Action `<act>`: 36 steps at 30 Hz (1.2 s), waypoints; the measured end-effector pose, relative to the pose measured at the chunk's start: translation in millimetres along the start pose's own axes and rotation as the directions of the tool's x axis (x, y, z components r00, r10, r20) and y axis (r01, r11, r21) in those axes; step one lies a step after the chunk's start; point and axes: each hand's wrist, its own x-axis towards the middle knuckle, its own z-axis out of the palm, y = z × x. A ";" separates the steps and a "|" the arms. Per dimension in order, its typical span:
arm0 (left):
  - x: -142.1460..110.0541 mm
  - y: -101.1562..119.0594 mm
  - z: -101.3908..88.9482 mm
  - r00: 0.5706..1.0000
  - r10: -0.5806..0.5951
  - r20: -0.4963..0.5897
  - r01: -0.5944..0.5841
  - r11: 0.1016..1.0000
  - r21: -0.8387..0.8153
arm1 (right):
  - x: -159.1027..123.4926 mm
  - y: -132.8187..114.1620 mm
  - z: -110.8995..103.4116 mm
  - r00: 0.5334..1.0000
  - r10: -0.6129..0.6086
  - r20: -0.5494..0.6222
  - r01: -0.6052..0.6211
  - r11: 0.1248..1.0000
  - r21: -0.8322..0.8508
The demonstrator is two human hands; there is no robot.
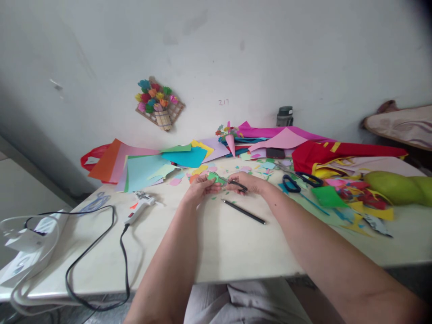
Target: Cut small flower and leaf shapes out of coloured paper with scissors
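My left hand (201,186) pinches a small piece of green paper (212,177) above the middle of the table. In my right hand (248,181) is a pair of small scissors (239,185) with dark handles, its blades pointing left at the green paper. Whether the blades touch the paper is too small to tell. Below my hands a black pen (243,211) lies slantwise on the table. Bits of cut paper in several colours are scattered behind and around my hands. A larger pair of scissors (290,183) with dark blue handles lies to the right of my right hand.
A white glue gun (140,208) with a black cord lies left, near a white power strip (37,252). Coloured paper sheets (145,168) spread along the back. Paper scraps (329,198) and a green rounded object (391,186) are at right. A dark bottle (285,117) stands behind.
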 end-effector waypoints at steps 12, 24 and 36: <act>0.3 -0.8 1.4 0.999 -0.033 -0.014 0.033 0.999 -0.036 | -1.6 -3.5 1.5 1.000 0.004 -0.012 -0.004 1.000 0.013; -0.6 1.2 1.9 0.999 0.003 -0.039 -0.004 1.000 -0.020 | 0.6 2.5 -1.5 1.000 -0.031 -0.003 0.031 0.999 -0.013; -0.3 0.5 1.6 1.000 0.009 -0.018 -0.009 1.000 -0.018 | -0.4 -1.6 0.2 1.000 0.001 0.024 -0.002 0.999 0.032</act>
